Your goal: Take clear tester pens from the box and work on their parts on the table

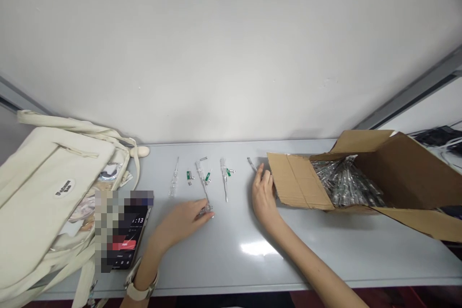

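Head view: left hand curled around small clear parts, right hand at a slim rod

Small clear parts (pixel 207 208) lie between the thumb and fingers of the left hand (pixel 182 222), low over the grey table (pixel 227 260). Thumb and forefinger bend close about them; whether they pinch I cannot tell. The right hand (pixel 264 198) has its fingers curled at a slim rod (pixel 250 160), its far end poking out past the fingertips, just beside the cardboard flap (pixel 296 178); whether those fingers press together on it I cannot tell.

The small clear parts look glassy, with a metallic glint. Just beyond them lies the middle clear tool (pixel 200 173), with a wider see-through body and a thin shaft pointing toward the left hand. To its right rests the right-hand clear tool (pixel 223 171), similarly shaped, near a small green piece (pixel 228 172).
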Available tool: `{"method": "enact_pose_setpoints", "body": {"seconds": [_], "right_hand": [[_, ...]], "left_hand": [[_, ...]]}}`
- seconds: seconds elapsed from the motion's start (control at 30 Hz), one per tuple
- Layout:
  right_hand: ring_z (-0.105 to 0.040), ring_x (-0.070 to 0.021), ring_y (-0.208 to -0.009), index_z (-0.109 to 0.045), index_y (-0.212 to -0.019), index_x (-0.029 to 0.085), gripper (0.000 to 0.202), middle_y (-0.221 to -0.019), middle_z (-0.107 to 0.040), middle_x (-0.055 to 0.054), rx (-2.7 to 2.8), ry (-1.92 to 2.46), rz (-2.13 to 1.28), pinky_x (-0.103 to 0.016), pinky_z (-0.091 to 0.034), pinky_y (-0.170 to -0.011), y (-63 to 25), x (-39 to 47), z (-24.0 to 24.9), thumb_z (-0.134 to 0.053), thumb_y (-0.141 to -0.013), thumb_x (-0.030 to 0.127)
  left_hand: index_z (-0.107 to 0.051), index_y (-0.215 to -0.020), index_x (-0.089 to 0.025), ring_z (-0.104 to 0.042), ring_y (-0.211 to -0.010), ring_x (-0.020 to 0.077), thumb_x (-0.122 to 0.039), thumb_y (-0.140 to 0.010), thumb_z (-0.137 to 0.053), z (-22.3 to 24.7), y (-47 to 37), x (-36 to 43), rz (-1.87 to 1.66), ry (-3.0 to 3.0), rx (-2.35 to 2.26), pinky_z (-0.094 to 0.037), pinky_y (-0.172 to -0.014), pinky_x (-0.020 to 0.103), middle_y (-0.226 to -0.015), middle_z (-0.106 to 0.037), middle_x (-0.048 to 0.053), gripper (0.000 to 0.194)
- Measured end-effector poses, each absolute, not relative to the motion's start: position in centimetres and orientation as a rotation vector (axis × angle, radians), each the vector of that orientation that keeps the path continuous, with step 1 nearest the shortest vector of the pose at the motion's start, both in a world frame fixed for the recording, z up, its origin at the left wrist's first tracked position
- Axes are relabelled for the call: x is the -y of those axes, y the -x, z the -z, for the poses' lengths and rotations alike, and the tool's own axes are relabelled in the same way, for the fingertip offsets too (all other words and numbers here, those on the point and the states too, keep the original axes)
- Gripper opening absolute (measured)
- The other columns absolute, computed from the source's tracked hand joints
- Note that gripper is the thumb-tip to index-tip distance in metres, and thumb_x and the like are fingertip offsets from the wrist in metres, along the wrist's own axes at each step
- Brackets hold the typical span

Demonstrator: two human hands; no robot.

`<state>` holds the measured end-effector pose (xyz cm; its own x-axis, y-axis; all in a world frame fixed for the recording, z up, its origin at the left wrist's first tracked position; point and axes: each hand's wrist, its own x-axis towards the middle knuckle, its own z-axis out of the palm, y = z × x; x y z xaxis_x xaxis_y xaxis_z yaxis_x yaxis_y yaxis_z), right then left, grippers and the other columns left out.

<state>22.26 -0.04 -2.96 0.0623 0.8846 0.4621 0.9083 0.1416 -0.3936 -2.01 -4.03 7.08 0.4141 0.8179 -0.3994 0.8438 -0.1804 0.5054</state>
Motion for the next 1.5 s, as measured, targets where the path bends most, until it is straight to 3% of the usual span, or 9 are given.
{"method": "enact_pose_setpoints", "body": {"seconds": [0.17, 0.3, 0.4, 0.5, 0.6, 0.83, 1.2, 1.4, 1.5], "right_hand": [[-0.049, -0.0436, -0.120, 0.001, -0.155, 0.004, 0.077, -0.126, -0.053, -0.032, 1.808, 1.650, 0.188, -0.064, -0.038, -0.095, -22.2, -0.1, 2.5, -0.027, -0.083, -0.001], [-0.049, -0.0348, -0.123, -0.026, -0.149, 0.005, 0.063, -0.128, -0.052, -0.027, 1.912, 1.638, 0.186, -0.055, -0.042, -0.097, -22.1, 0.1, 1.8, -0.023, -0.087, -0.003], [-0.057, -0.0262, -0.108, -0.050, -0.123, 0.011, 0.034, -0.116, -0.057, -0.020, 2.117, 1.392, -0.047, -0.042, -0.048, -0.089, -21.4, 1.1, 0.3, -0.029, -0.097, 0.010], [-0.057, -0.0162, -0.075, -0.049, -0.098, 0.019, 0.016, -0.086, -0.059, -0.005, 2.218, 1.169, -0.512, -0.028, -0.048, -0.069, -20.2, 2.6, -1.3, -0.036, -0.101, 0.027], [-0.046, -0.0125, -0.060, -0.042, -0.087, 0.023, 0.018, -0.071, -0.051, 0.003, 2.148, 1.077, -0.823, -0.024, -0.041, -0.058, -19.3, 3.7, -2.0, -0.035, -0.102, 0.031], [-0.039, -0.0107, -0.059, -0.035, -0.074, 0.022, 0.030, -0.065, -0.039, 0.005, 2.034, 0.963, -1.093, -0.023, -0.035, -0.057, -19.4, 3.5, -2.2, -0.033, -0.102, 0.033], [-0.043, -0.0125, -0.067, -0.040, -0.081, 0.022, 0.026, -0.075, -0.046, 0.002, 2.169, 0.927, -0.934, -0.025, -0.039, -0.064, -19.9, 3.3, -1.9, -0.029, -0.104, 0.030], [-0.047, -0.0127, -0.067, -0.044, -0.087, 0.022, 0.020, -0.078, -0.050, 0.001, 2.256, 0.937, -0.863, -0.024, -0.041, -0.063, -20.0, 3.4, -2.0, -0.032, -0.103, 0.026], [-0.048, -0.0138, -0.068, -0.045, -0.089, 0.022, 0.015, -0.079, -0.052, 0.000, 2.354, 0.960, -0.745, -0.026, -0.041, -0.065, -19.7, 3.6, -1.7, -0.036, -0.101, 0.025]], "left_hand": [[-0.045, -0.086, -0.023, -0.050, -0.065, 0.0162, -0.050, -0.096, -0.031, -6.8, 1.4, 4.1, 0.045, -1.989, -1.391, -0.027, -0.060, 0.027, -0.071, -0.055, -0.003, 0.032], [-0.043, -0.093, -0.025, -0.049, -0.062, 0.0150, -0.050, -0.096, -0.032, -7.3, 1.1, 4.2, 0.018, -1.954, -1.411, -0.028, -0.059, 0.027, -0.066, -0.052, -0.006, 0.028], [-0.039, -0.090, -0.024, -0.050, -0.064, 0.0149, -0.047, -0.097, -0.031, -7.6, 0.7, 4.2, -0.022, -1.965, -1.405, -0.028, -0.060, 0.027, -0.070, -0.053, -0.005, 0.025], [-0.038, -0.086, -0.023, -0.050, -0.067, 0.0155, -0.042, -0.098, -0.028, -7.5, 0.2, 4.2, -0.066, -2.000, -1.402, -0.029, -0.060, 0.027, -0.074, -0.054, -0.003, 0.024], [-0.039, -0.082, -0.023, -0.050, -0.067, 0.0159, -0.040, -0.099, -0.026, -7.3, -0.3, 4.2, -0.098, -2.019, -1.403, -0.029, -0.059, 0.028, -0.076, -0.056, -0.001, 0.027], [-0.045, -0.085, -0.022, -0.054, -0.071, 0.0174, -0.036, -0.098, -0.027, -7.2, -0.9, 4.5, -0.126, -2.019, -1.341, -0.032, -0.062, 0.029, -0.081, -0.060, 0.001, 0.026], [-0.037, -0.075, -0.022, -0.048, -0.061, 0.0153, -0.038, -0.095, -0.032, -7.7, 0.8, 4.6, -0.100, -1.957, -1.390, -0.027, -0.057, 0.029, -0.067, -0.053, -0.003, 0.027], [-0.042, -0.097, -0.024, -0.049, -0.059, 0.0172, -0.040, -0.094, -0.034, -7.6, 2.7, 5.5, 0.019, -2.015, -1.527, -0.028, -0.059, 0.029, -0.062, -0.050, -0.004, 0.018], [-0.043, -0.098, -0.023, -0.055, -0.070, 0.0187, -0.034, -0.096, -0.029, -7.1, 3.2, 5.9, 0.032, -2.092, -1.514, -0.032, -0.064, 0.030, -0.078, -0.059, 0.000, 0.018]]}}
